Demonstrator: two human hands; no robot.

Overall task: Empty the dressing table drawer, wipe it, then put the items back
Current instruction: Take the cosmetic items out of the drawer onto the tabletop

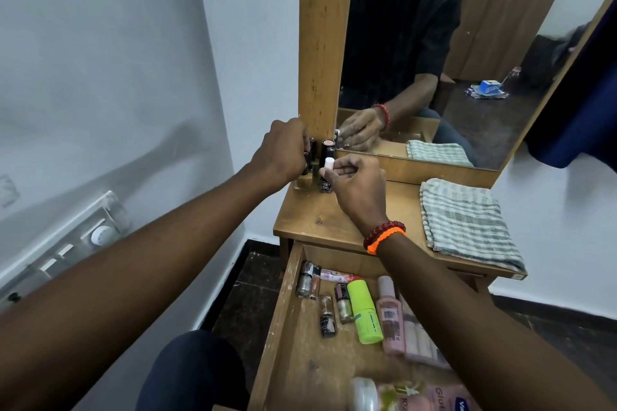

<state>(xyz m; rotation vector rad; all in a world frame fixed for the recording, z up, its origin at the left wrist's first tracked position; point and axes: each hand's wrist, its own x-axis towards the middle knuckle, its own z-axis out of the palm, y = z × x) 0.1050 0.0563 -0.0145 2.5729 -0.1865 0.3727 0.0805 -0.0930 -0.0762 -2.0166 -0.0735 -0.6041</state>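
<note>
**deskwatcher:** Hands first, since that's where it's all happening; both are up at the back-left corner of the dressing table top (334, 213), right against the foot of the mirror post (325, 43); the right hand (359, 190) is pinching a little white-capped tube (328, 166) between thumb and fingertips, held upright just beside a dark bottle (326, 157) already standing there; the left hand (283, 152) is curled closed around some dark lipstick-type tubes (309, 157), how many I can't tell, the fist hides them.

**second_look:** so where's the stuff that has to come out next?

**deskwatcher:** Back toward the person and lower; the drawer (277, 327) is pulled open under both forearms, and it looks far from empty; small nail polish bottles (329, 307) toward the left and rear, a lime green bottle (364, 315) and a pink bottle (389, 314) mid-drawer, a bigger pink lotion bottle (417, 395) at the near edge; nearly all lie flat, long axes running roughly front to back.

**second_look:** which hand gets there first, you reckon?

**deskwatcher:** My guess is the right; its forearm crosses right over the drawer, so once it lets go it only has to draw back and drop; the left would have to swing in from the side; the striped cloth (467, 220) sits folded on the right of the top, untouched, so wiping is a way off.
</note>
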